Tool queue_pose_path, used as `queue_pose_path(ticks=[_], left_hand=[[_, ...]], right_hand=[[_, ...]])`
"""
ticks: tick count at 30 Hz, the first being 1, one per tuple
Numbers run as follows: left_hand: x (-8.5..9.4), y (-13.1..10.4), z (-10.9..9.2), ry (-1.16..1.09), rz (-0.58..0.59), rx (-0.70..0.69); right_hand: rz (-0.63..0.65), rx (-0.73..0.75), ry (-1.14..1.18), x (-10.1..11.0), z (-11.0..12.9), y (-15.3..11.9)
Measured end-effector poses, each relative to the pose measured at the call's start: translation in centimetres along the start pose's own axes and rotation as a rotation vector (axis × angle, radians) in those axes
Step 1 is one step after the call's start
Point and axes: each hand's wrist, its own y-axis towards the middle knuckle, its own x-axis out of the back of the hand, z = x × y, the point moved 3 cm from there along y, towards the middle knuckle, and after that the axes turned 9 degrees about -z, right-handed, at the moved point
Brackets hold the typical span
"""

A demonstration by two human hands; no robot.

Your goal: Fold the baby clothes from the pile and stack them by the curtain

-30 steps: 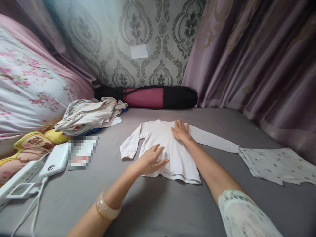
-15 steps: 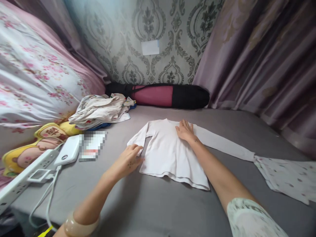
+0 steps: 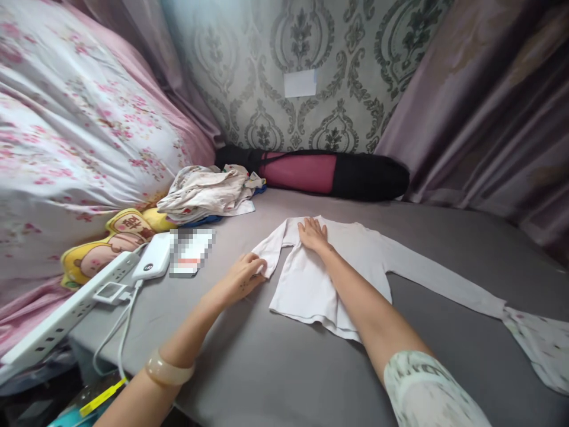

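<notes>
A white long-sleeved shirt (image 3: 306, 284) lies spread on the grey sheet (image 3: 249, 367), its neck toward the wall. Pressed flat on its upper left part is my right hand (image 3: 313, 235), fingers apart and nothing gripped. My left hand (image 3: 246, 274) has its fingers closed on the end of the shirt's left sleeve. The other sleeve stretches out to the right, its cuff meeting a white patterned cloth (image 3: 540, 344).
At the back left is a pile of clothes (image 3: 204, 193). A black and pink long bag (image 3: 302, 172) lies along the wall. A power bank (image 3: 154, 256), power strip (image 3: 73, 311), cables and yellow cushion (image 3: 91, 258) are at the left.
My right hand has moved from the shirt's right shoulder area to its upper left. My left fingers have closed on the left cuff. The view has shifted left.
</notes>
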Motion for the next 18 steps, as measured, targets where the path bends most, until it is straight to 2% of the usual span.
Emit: queue_pose_path(ticks=[4,6,9,14,18], left_hand=[[-0.1,0.6,0.2,0.018,0.008,-0.062],[0.2,1.0,0.4,-0.022,-0.020,-0.025],[1.4,1.9,1.7,-0.208,-0.148,0.194],[4.2,4.2,6.3,-0.636,-0.546,0.590],[4.4,5.7,9.9,-0.801,-0.672,0.858]], right_hand=[[-0.090,0.023,-0.066,-0.4,0.6,-0.7],[-0.116,0.029,-0.086,-0.5,0.6,-1.0],[-0.126,0.032,-0.096,-0.5,0.6,-1.2],[-0.152,0.046,-0.127,-0.4,0.8,-1.4],[-0.170,0.047,-0.150,-0.3,1.0,-1.7]])
